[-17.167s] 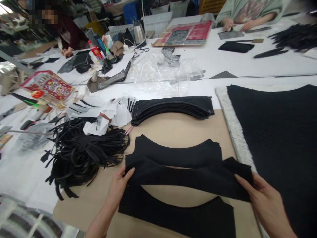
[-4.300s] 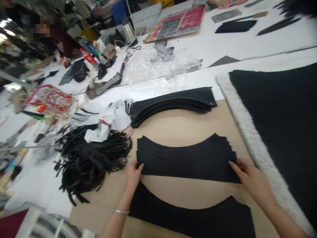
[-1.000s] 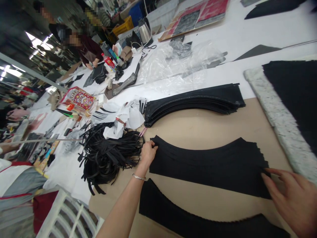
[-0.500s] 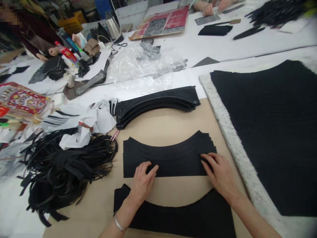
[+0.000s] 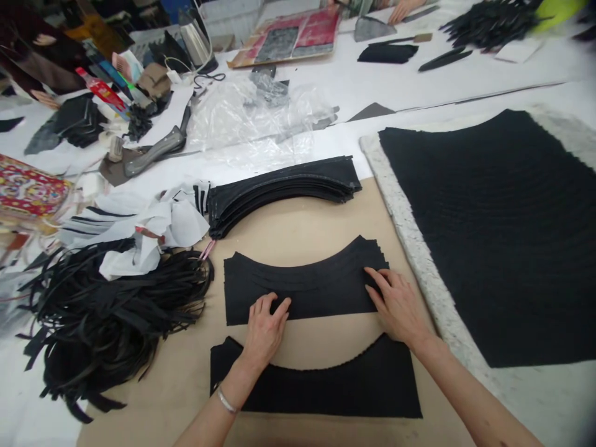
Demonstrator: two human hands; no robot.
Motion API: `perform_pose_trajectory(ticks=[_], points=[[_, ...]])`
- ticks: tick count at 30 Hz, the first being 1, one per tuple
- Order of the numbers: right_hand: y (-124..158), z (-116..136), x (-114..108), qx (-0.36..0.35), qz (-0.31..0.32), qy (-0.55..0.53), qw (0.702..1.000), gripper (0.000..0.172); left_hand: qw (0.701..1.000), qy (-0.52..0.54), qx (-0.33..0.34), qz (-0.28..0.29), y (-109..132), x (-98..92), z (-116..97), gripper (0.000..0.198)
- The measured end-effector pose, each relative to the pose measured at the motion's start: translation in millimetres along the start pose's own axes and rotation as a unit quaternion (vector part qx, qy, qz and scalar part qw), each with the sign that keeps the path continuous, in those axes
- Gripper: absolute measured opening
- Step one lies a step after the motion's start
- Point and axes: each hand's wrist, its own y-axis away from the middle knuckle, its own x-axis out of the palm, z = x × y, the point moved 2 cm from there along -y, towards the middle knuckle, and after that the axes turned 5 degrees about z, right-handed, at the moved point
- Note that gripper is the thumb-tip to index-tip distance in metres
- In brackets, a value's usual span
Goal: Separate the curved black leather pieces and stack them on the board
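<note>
Two hands, left hand point(image 5: 264, 326) and right hand point(image 5: 396, 302), press flat on the fabric stack point(image 5: 316, 284).

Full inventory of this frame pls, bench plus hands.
middle curved stack: one, black, board centre, under hands
near curved stack: one, black, board's near edge
far curved stack: one, black, board's far edge
board: one, tan, beneath the stacks
strip pile: one, black, left of board
white scraps: several, white, behind strip pile
fabric sheet: one, black, on pad
pad: one, speckled white, right
plastic bag: one, clear, behind far stack
kettle: one, silver, far left
left hand: one, open, flat on middle stack
right hand: one, open, on stack's right end
</note>
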Motion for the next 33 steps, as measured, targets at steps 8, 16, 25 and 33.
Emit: perform_pose_trajectory(ticks=[8,16,25,33], points=[[-13,-9,-12,0.063,-0.039,0.027,0.997,0.037,0.999,-0.020,0.007,-0.039,3,5.9,-1,0.035],[-45,-21,-16,0.164,0.047,0.021,0.985,0.026,0.997,-0.032,0.000,-0.065,3,6.5,-5,0.032],[-58,-36,-10,0.169,0.088,-0.037,0.981,0.012,0.998,-0.032,0.002,-0.062,3,5.6,-6,0.032],[-57,-30,-10,0.171,0.062,-0.037,0.983,0.015,0.998,-0.024,0.005,-0.052,4,7.7,-6,0.033]])
